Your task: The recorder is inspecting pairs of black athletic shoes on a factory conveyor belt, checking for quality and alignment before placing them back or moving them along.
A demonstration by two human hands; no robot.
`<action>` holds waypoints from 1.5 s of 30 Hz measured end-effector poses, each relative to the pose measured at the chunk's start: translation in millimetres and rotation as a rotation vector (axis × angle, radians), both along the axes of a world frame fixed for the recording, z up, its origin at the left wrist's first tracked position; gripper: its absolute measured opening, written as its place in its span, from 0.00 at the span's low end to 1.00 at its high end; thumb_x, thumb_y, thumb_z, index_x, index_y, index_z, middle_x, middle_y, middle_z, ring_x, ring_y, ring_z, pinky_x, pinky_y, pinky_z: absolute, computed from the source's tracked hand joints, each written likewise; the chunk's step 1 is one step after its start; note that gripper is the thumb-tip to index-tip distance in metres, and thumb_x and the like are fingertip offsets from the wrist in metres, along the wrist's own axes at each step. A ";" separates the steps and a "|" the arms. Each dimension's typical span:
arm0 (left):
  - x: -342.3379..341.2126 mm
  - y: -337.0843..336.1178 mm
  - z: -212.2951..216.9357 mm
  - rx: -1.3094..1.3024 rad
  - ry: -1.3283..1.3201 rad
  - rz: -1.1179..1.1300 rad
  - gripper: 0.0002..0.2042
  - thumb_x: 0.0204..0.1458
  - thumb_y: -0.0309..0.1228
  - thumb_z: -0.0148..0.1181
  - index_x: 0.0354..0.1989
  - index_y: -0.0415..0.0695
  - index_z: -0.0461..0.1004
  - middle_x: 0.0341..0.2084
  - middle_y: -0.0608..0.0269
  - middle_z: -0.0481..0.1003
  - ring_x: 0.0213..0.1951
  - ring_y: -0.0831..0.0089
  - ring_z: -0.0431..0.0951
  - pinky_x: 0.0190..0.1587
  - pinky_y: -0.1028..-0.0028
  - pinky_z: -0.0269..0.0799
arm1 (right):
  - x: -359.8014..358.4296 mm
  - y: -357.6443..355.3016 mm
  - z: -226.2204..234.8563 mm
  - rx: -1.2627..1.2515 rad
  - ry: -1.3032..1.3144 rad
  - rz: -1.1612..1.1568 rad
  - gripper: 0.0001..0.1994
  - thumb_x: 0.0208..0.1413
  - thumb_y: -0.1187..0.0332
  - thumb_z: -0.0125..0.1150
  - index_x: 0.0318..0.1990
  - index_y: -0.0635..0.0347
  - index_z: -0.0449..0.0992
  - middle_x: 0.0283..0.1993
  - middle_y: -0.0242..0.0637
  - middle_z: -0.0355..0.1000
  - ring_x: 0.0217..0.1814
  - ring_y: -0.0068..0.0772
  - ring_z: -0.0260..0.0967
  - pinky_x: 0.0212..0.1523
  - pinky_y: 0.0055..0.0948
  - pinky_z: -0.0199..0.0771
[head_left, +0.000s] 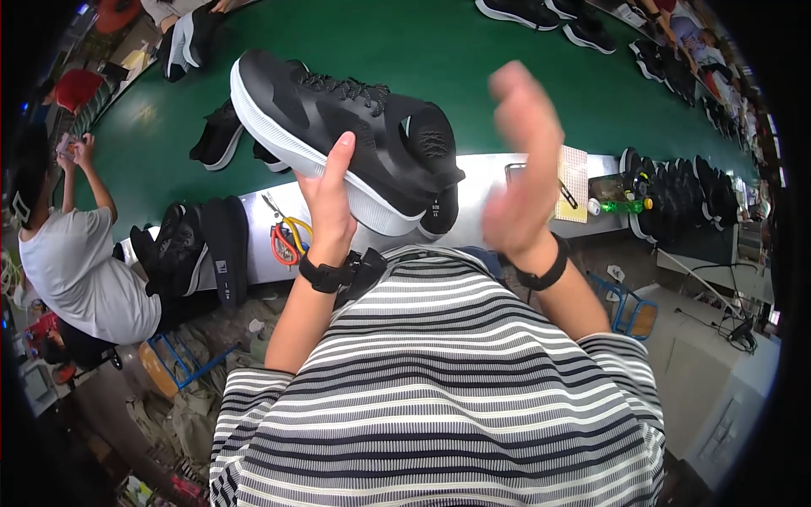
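My left hand (331, 190) is closed round a black sneaker (338, 127) with a thick white sole, thumb on its near side. The shoe is tilted above the bench, toe to the upper left and heel to the lower right. Under its heel shows a dark rounded piece (439, 215) with small pale print; most of it is hidden. My right hand (525, 160) is raised to the right of the shoe, apart from it. Motion blurs it, but its thumb and fingers are spread and nothing shows between them.
Pliers with red and yellow handles (289, 241) lie on the metal ledge (266, 211), near black insoles (224, 253). To the right are a yellow card (572, 186) and a green bottle (621, 205). Several black shoes (667, 203) line the green bench (363, 34). A co-worker (89, 262) sits left.
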State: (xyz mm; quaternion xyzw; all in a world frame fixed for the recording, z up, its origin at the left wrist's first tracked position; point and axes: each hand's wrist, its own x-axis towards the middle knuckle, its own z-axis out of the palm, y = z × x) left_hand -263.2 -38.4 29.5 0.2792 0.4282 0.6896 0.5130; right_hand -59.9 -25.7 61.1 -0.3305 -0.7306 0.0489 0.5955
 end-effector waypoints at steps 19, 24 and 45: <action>-52.8 -29.9 -14.8 -0.416 -0.034 -0.018 0.21 0.54 0.35 0.58 0.52 0.34 0.69 0.50 0.58 0.72 0.50 0.68 0.73 0.58 0.69 0.63 | 123.8 -36.9 -145.6 -0.966 -0.201 -0.295 0.15 0.58 0.60 0.54 0.35 0.65 0.79 0.25 0.47 0.74 0.27 0.44 0.73 0.28 0.36 0.68; -59.2 -39.7 -3.5 -0.365 -0.231 -0.128 0.21 0.57 0.40 0.52 0.54 0.38 0.67 0.49 0.57 0.72 0.49 0.64 0.73 0.54 0.67 0.67 | 214.8 -62.6 -220.4 -1.140 -0.068 -0.819 0.16 0.49 0.61 0.64 0.40 0.63 0.77 0.31 0.43 0.77 0.34 0.36 0.76 0.38 0.30 0.74; -43.8 -49.5 3.5 -0.406 -0.090 -0.177 0.18 0.56 0.36 0.56 0.52 0.40 0.70 0.49 0.60 0.73 0.49 0.67 0.73 0.56 0.69 0.66 | 217.4 -85.5 -273.6 -1.262 -0.228 -1.150 0.29 0.42 0.59 0.72 0.43 0.68 0.63 0.40 0.58 0.72 0.44 0.62 0.71 0.43 0.48 0.71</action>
